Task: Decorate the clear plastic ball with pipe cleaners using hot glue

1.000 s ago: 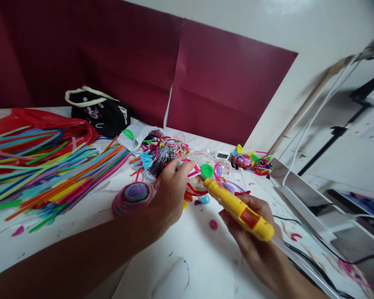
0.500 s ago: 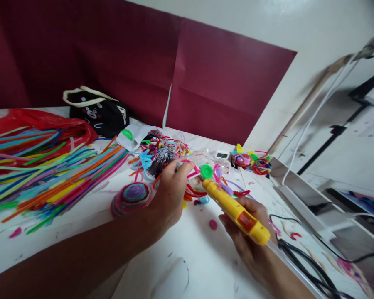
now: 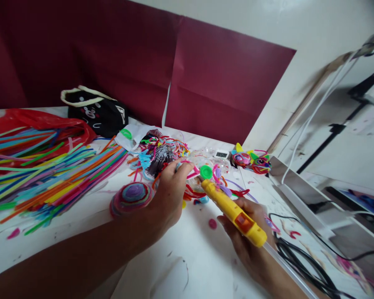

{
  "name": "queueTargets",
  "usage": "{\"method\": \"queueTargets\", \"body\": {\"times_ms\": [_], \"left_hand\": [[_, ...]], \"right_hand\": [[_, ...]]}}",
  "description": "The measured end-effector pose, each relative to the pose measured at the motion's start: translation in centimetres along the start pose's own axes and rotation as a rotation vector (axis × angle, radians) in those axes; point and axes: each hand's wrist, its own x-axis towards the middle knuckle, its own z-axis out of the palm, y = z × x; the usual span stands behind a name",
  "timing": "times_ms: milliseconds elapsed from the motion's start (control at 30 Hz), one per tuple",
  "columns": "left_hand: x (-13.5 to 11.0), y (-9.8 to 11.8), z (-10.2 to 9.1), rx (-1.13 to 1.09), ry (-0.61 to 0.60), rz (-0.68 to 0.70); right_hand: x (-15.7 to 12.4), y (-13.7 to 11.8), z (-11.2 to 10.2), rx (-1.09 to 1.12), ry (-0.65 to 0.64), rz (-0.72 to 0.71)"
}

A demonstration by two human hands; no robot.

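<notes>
Left hand pinches a small piece, right hand grips the glue gun

Our left hand (image 3: 172, 187) has its thumb and index finger pressed together on a small pink-and-white piece (image 3: 192, 172); the other fingers are tucked out of sight behind them. Our right hand (image 3: 249, 228) is curled around the yellow glue gun (image 3: 226, 202), with fingertips showing on its near side; the gun covers part of the grip, so we cannot tell how its trigger sits.

Beyond our hands we see a heap of coloured scraps (image 3: 171, 146), with a tuft of dark, pale-tipped strands (image 3: 161, 158) at its front and a small digital display (image 3: 221, 154) to its right. Two colourful figures (image 3: 251, 160) sit farther right. A striped ball (image 3: 134, 195) lies just left of our left wrist, which partly overlaps it. Long pipe cleaners (image 3: 71, 178) spread across the left of the table, near a black bag (image 3: 98, 118), and a black cable (image 3: 302, 261) loops beside our right forearm.

The piece projects from our left fingertips toward the gun's nozzle, which points at it closely; we cannot tell whether they touch. A green disc (image 3: 205, 172) shows just beside both.
</notes>
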Motion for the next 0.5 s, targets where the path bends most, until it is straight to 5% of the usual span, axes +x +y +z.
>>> {"method": "queueTargets", "body": {"times_ms": [300, 500], "left_hand": [[1.1, -1.7, -0.8, -0.001, -0.063, 0.040], [1.0, -1.5, -0.7, -0.012, -0.050, 0.023]], "right_hand": [[0.4, 1.7, -0.4, -0.133, -0.037, -0.236], [0.1, 2.4, -0.5, -0.133, -0.043, -0.256]]}}
